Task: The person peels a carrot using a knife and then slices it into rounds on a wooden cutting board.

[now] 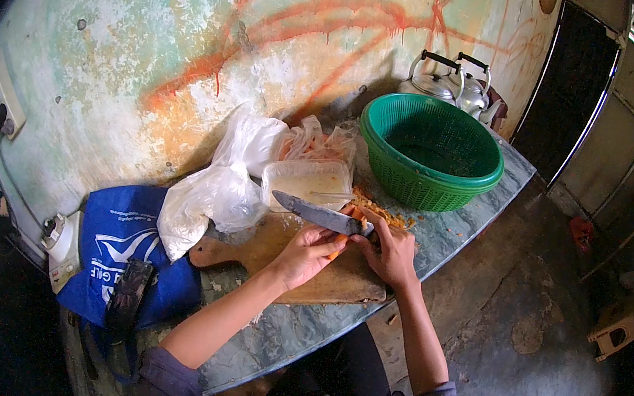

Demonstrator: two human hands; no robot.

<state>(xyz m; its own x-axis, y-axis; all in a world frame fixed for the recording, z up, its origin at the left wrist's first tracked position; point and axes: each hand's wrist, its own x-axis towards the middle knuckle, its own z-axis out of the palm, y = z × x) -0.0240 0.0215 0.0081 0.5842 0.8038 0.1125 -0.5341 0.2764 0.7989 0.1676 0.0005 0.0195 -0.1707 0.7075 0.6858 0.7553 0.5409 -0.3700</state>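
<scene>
Over a wooden cutting board (308,265), both hands meet around an orange carrot (337,249), mostly covered by fingers and blade. My left hand (305,256) is closed on the carrot from the left. A knife (315,213) with a broad, stained blade lies across the carrot, its tip toward the left; my right hand (388,251) is closed around its handle end, which the fingers hide. Orange peelings (383,209) lie just beyond the hands, beside a white plastic tray (308,177).
A green basket (430,157) stands at the back right, with metal kettles (432,85) behind it. Plastic bags (212,200) and a blue bag (113,227) occupy the left. The marbled table (265,351) ends close to me.
</scene>
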